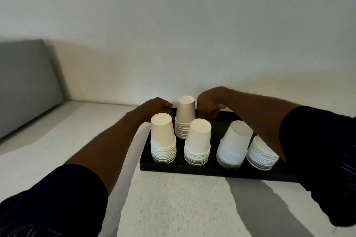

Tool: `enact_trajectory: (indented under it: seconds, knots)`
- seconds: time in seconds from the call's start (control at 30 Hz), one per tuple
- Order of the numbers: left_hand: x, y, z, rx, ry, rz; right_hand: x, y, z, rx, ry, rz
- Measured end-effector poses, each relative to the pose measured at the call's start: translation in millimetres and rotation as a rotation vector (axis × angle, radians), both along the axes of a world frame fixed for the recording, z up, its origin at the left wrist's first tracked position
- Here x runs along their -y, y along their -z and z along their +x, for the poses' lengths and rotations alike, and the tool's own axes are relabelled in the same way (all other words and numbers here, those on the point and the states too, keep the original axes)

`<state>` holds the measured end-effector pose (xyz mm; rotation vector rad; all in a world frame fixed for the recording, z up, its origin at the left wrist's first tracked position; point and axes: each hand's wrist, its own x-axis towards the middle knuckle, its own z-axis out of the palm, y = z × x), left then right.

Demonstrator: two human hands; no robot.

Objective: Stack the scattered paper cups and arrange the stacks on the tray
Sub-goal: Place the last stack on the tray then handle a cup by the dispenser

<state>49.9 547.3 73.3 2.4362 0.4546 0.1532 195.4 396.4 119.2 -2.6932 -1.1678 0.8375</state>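
Cups (197, 140) stand upturned in five stacks on the tray (192, 169), which lies on the table (173, 208). Left hand (157, 107) and right hand (209, 105) grip its far rim, fingers curled.

Your white, speckled table (173, 208) runs from 6 o'clock up to the pale wall (173, 44) at 12 o'clock; directly on it lies one black tray (212, 168), flat, toward 1 o'clock from the middle, its long front wall facing you and slanting a little down toward 4 o'clock; its far rim sits near the wall; at 9 o'clock a grey cushion (25, 82) stands on the table's left end.
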Motion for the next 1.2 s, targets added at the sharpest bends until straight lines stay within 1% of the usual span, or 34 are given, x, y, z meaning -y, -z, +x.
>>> enact_trajectory:
  seconds: [0.07,0.13,0.2,0.23,0.37,0.5,0.6,0.7,0.8,0.97,1.1,1.2]
  knots:
    - [2.9,-12.7,-6.8,0.101,-0.092,0.114,8.6,-16.0,-3.9,0.144,-0.015,0.031]
    - [7.2,-28.0,-14.6,0.229,-0.142,0.158,20.9,-28.2,-9.2,0.356,-0.056,0.105]
    - [15.1,-45.8,-24.8,0.29,-0.145,0.244,35.8,-37.0,-16.4,0.556,-0.106,0.181]
    - [21.0,-55.1,-30.3,0.298,-0.135,0.294,44.3,-40.9,-20.9,0.601,-0.102,0.225]
    - [64.2,-86.9,-55.2,0.321,-0.107,0.41,80.1,-54.2,-50.8,0.686,-0.075,0.368]
    - [126.7,-96.6,-82.4,0.396,-0.052,0.449,122.4,-61.0,-95.5,0.677,-0.039,0.491]
    - [176.9,-86.3,-101.1,0.452,-0.01,0.414,160.7,-53.3,-131.4,0.697,-0.042,0.529]
    - [226.5,-71.4,-115.4,0.52,0.026,0.353,203.6,-39.6,-159.2,0.8,-0.07,0.555]
    - [270.0,-53.5,-126.5,0.508,0.056,0.309,248.7,-29.1,-178.3,0.87,-0.069,0.565]
    - [349.5,-27.8,-150.4,0.509,0.094,0.228,336.9,-11.1,-206.9,0.904,-0.004,0.574]
    - [421.3,-12.2,-170.4,0.508,0.092,0.242,411.6,-1.6,-232.9,0.922,0.047,0.638]
    - [475.6,-7.7,-182.8,0.531,0.119,0.285,473.1,5.1,-256.7,0.967,0.067,0.631]
